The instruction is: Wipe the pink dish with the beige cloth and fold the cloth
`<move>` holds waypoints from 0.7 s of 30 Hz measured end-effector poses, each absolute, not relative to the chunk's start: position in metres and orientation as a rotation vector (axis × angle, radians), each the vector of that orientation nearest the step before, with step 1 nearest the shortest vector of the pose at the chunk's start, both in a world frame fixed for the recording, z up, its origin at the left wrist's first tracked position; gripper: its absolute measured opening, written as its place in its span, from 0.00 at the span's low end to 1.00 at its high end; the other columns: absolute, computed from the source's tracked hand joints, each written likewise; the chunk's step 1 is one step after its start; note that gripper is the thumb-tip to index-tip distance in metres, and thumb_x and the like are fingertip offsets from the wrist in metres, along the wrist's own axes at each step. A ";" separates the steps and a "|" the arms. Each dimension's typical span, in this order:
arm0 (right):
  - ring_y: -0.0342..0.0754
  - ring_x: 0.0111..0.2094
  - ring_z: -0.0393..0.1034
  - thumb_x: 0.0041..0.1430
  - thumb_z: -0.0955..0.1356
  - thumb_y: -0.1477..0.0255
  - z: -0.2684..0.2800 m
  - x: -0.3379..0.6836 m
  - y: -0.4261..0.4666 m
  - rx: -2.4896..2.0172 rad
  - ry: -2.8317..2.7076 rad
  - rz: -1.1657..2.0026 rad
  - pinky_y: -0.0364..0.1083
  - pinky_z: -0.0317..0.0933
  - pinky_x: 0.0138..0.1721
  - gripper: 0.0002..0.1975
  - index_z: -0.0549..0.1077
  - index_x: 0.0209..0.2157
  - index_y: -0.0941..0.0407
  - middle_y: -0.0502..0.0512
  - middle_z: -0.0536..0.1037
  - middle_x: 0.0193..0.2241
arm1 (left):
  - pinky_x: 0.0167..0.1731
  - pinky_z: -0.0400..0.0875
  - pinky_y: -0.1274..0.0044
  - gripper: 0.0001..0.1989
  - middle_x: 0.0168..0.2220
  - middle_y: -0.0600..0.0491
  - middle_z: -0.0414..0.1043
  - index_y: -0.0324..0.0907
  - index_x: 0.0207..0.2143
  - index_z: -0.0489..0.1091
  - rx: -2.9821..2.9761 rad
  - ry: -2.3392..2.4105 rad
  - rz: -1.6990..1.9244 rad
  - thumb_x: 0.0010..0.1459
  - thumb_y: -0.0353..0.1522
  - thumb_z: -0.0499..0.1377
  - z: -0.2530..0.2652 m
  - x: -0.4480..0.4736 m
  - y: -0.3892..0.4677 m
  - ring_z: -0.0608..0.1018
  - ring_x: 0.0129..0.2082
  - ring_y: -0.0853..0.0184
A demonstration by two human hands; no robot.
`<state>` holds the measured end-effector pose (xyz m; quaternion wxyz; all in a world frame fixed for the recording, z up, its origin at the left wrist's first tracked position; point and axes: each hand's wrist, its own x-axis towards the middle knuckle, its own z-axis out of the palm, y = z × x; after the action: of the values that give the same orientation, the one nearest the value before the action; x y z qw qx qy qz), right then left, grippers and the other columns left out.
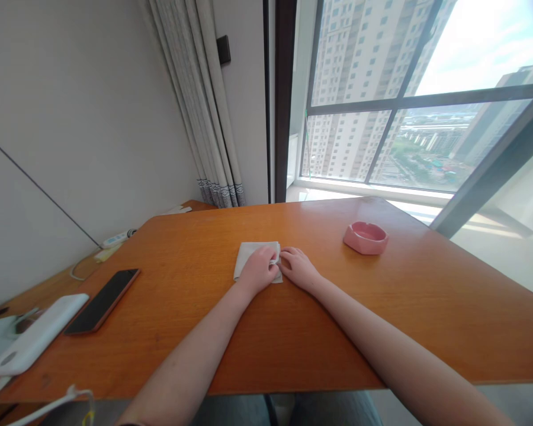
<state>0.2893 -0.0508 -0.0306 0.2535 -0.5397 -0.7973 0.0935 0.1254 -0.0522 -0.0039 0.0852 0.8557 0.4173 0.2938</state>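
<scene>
A light grey folded cloth (pixel 245 255) lies flat near the middle of the wooden table. My left hand (pixel 261 267) rests over its right half, fingers curled and pinching the cloth near its right edge, where a bit of pale fabric shows between thumb and forefinger. Close beside it, my right hand (pixel 298 268) is at the cloth's right edge. Its fingers are bent and held together, with the tips against that edge; how much fabric is between them is partly hidden.
A pink ashtray (pixel 366 238) stands on the table (pixel 320 349) to the right. On the left lie a dark phone (pixel 103 302) and a white power bank (pixel 38 334) with cables. A power strip (pixel 115 239) sits by the wall, and a window (pixel 382 106) is behind.
</scene>
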 end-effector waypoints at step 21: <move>0.49 0.51 0.64 0.60 0.56 0.74 -0.042 0.294 -0.041 -1.433 -1.919 0.485 0.50 0.55 0.55 0.25 0.55 0.59 0.62 0.61 0.72 0.49 | 0.42 0.66 0.75 0.13 0.37 0.50 0.72 0.42 0.38 0.68 2.552 1.094 0.852 0.61 0.37 0.47 0.010 0.116 -0.055 0.73 0.39 0.66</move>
<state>0.2944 -0.0406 -0.0420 0.3419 -0.5511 -0.7380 0.1865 0.1165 -0.0552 0.0098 0.1185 0.8725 0.3739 0.2913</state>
